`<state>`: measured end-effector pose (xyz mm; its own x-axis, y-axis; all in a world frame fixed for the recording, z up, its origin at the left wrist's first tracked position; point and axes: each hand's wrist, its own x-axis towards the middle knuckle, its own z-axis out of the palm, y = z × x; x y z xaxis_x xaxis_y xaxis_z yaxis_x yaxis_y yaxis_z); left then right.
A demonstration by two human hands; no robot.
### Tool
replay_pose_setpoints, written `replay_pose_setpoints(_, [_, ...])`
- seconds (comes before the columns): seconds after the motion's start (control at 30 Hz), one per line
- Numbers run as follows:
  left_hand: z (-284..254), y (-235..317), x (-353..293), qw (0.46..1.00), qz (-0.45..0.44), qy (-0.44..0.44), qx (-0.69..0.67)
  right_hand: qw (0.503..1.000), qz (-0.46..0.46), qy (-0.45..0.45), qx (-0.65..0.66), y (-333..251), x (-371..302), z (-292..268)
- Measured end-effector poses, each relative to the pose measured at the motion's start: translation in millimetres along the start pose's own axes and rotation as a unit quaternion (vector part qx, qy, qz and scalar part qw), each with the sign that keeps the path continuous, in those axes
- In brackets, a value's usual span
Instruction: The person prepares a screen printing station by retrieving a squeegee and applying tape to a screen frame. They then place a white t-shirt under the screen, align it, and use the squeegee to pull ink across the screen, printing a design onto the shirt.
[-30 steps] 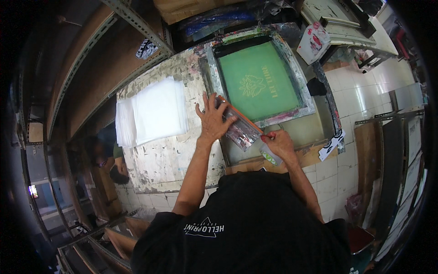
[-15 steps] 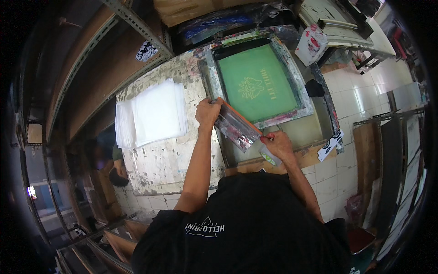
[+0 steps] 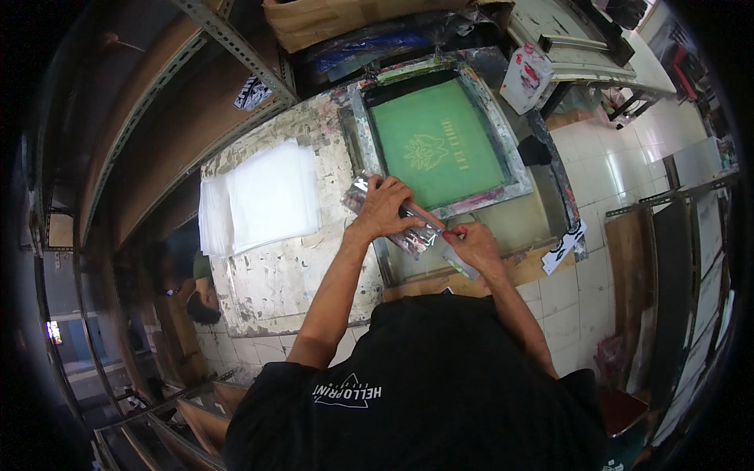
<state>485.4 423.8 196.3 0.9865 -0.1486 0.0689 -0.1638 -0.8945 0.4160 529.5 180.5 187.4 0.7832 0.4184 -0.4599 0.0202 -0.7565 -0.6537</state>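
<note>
A squeegee-like flat tool (image 3: pixel 357 191) with a shiny, ink-smeared body and an orange edge lies slantwise in front of the screen. My left hand (image 3: pixel 383 208) is wrapped over its middle, fingers bent around it. At its right end my right hand (image 3: pixel 476 245) is closed in a pinch, reddish at the fingertips. A small grey-and-green piece (image 3: pixel 460 263) shows just under the right hand; whether it is held is unclear. Beyond both hands sits a printing screen with green mesh (image 3: pixel 432 141) and an ink-stained frame (image 3: pixel 521 177). The mesh carries a pale yellowish design.
On the paint-flecked table (image 3: pixel 298 290), to the left, lies a stack of white translucent sheets (image 3: pixel 271 192). Metal-framed shelving (image 3: pixel 236 51) rises at the far left. A black lump (image 3: pixel 536 151) rests right of the screen. Another person's arm and dark hair (image 3: pixel 204 302) appear at the table's left.
My left hand has slid from the tool's far left end to its middle, now lying over it. The right hand stays at the right end, slightly lower. The tool has shifted a little left.
</note>
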Motion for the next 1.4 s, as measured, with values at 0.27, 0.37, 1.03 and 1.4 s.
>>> replay_pose_setpoints(0.27, [-35, 16, -11, 0.999, -0.005, -0.013, 0.029, 0.987, -0.154, 0.050, 0.005, 2, -20, -46])
replay_pose_setpoints(0.37, [-57, 38, -18, 0.995, 0.006, 0.091, 0.032, 0.972, -0.224, 0.072, 0.008, -3, -28, -74])
replay_pose_setpoints(1.03, [-226, 310, -111, 0.842, 0.057, 0.331, 0.421, 0.624, -0.732, 0.270, -0.050, -46, -191, -274])
replay_pose_setpoints(1.4, [-250, 367, -154, 0.793, 0.021, 0.212, 0.571, 0.495, -0.855, 0.153, -0.015, -64, -171, -338])
